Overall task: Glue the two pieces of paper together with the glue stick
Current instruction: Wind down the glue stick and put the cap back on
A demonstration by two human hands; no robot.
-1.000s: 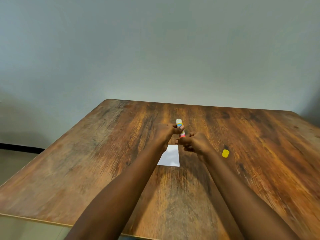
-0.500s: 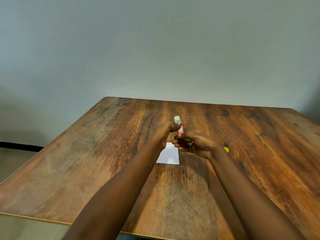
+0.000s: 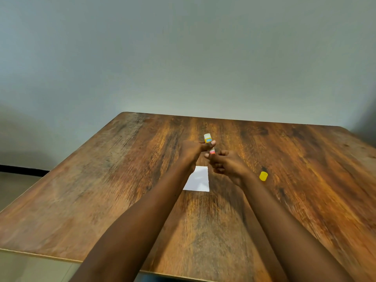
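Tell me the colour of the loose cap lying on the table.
Yellow; the cap shows best in the head view, right of the paper.

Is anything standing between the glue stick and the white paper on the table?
Nothing visible does. The left hand and right hand hold the glue stick near the white paper; the yellow cap lies aside.

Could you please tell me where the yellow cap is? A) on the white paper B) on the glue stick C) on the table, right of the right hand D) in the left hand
C: the yellow cap lies on the wooden table, right of the right hand and apart from it.
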